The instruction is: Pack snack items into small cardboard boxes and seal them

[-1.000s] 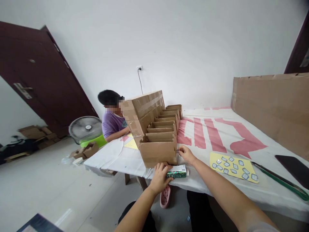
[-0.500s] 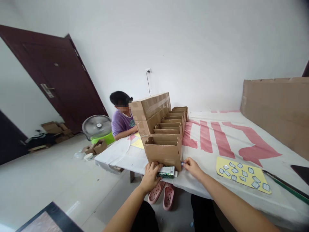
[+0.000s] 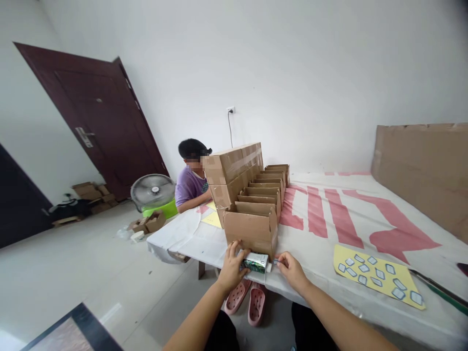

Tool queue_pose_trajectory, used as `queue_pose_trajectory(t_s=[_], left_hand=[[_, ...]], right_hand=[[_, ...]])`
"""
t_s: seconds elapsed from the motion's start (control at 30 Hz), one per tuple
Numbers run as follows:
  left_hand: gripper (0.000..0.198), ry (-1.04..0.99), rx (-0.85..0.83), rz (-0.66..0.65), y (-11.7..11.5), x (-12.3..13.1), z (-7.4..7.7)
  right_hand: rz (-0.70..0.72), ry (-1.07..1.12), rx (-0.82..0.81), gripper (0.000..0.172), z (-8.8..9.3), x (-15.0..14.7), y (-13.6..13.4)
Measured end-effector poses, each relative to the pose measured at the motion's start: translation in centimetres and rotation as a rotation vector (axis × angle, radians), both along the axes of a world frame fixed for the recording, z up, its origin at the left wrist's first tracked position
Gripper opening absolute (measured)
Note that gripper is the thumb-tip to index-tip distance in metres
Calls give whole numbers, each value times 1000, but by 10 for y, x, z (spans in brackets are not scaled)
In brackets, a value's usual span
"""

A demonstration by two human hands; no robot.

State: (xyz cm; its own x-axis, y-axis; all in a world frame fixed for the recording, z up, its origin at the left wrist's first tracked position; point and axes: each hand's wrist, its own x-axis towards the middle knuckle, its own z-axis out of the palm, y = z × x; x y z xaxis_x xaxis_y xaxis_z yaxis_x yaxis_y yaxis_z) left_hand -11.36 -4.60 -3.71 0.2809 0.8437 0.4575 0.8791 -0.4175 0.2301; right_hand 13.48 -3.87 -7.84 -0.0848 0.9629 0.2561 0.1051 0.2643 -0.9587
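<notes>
My left hand (image 3: 233,267) is closed round a small green and white box (image 3: 256,262) at the table's front edge, just before the nearest open cardboard box (image 3: 248,228). Right of the small box's end, my right hand (image 3: 290,270) pinches a small bluish piece (image 3: 275,262) between thumb and fingertips. A yellow sheet (image 3: 347,253) bearing several small blue-edged stickers lies on the cloth to the right.
A row of open cardboard boxes runs back beside stacked closed cartons (image 3: 234,168). Behind them a person in purple (image 3: 188,187) leans on the table. A green tool (image 3: 442,290) lies at right; a large cardboard panel (image 3: 420,170) stands behind. A fan (image 3: 153,191) stands left.
The view has shifted slightly left. My right hand has brought the small piece closer to the end of the green and white box, which my left hand still holds.
</notes>
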Motion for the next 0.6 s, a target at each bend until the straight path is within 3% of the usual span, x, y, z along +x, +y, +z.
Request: queue_pose_trajectory(t_s=[0.6], left_hand=[[61, -28, 31, -35, 36, 9, -5]], right_hand=[[-38, -64, 43, 8, -3, -3, -7]])
